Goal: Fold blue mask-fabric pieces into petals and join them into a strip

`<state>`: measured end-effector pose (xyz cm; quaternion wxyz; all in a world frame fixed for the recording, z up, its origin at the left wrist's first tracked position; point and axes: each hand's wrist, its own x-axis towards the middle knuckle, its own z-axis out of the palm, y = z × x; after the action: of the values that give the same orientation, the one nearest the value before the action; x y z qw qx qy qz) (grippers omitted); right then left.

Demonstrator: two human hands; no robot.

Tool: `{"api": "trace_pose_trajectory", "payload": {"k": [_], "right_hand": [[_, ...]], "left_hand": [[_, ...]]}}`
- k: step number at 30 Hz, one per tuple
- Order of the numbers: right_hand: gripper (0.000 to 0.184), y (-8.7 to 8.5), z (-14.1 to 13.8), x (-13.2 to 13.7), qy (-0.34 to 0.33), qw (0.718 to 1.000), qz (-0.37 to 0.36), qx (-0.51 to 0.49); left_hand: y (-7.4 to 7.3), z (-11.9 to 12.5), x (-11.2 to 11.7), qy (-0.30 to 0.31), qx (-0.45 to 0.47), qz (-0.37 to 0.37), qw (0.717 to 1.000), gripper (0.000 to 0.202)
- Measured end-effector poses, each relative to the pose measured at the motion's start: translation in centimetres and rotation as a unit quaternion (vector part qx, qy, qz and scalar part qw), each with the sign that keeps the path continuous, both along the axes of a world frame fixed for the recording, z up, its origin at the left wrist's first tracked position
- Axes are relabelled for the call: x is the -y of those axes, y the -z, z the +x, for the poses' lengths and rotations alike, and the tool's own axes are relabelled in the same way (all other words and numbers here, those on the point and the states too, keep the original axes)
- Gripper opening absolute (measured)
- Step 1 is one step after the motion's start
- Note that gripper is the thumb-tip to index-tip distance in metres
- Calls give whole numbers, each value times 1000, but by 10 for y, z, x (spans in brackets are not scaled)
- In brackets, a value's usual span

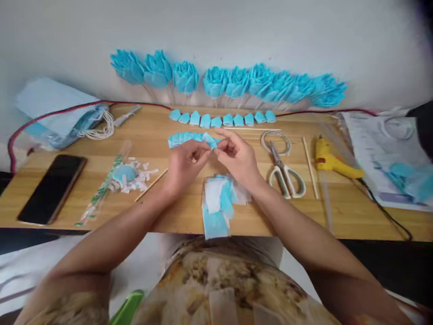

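Observation:
Between my two hands, over the middle of the table, is a small folded blue-and-white petal piece (209, 140). My left hand (186, 161) pinches its left side with thumb and forefinger. On the other side, the fingertips of my right hand (237, 155) close on its right edge. Just behind them lies a row of overlapping blue folded pieces (182, 137), partly hidden by my hands. Farther back, several pointed blue petals (205, 120) are lined up. Nearer to me is a loose pile of blue and white fabric strips (216, 221).
Several blue flowers (186, 76) on sticks lean against the wall. Scissors (287, 178), a wire coil (275, 142) and a yellow glue gun (338, 162) with its cord lie right. Left are a phone (52, 188), white scraps (135, 183) and a plastic bag (64, 113).

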<state>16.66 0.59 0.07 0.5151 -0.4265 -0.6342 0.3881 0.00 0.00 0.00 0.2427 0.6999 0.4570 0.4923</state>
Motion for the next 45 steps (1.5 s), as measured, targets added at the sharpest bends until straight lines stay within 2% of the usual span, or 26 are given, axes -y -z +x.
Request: {"api": "trace_pose_trajectory", "payload": {"k": [9,15,29,37,45], "right_hand": [[49,-4,-4,7,35,996,38,70],[49,-3,-6,10,53,990,74,103],[51,-1,-8,11,63,988,89,112],[52,0,-9,10,60,988,86,114],[51,0,-8,9,61,989,70,113]], "left_hand": [[3,-2,2,-20,-30,-10,999,8],[-1,-2,2,-29,-38,-17,999,9],[-2,-3,3,-39,-43,-35,998,10],[-3,-2,4,-33,-60,-17,998,12],[2,-3,2,-20,-52,-17,998,13]]}}
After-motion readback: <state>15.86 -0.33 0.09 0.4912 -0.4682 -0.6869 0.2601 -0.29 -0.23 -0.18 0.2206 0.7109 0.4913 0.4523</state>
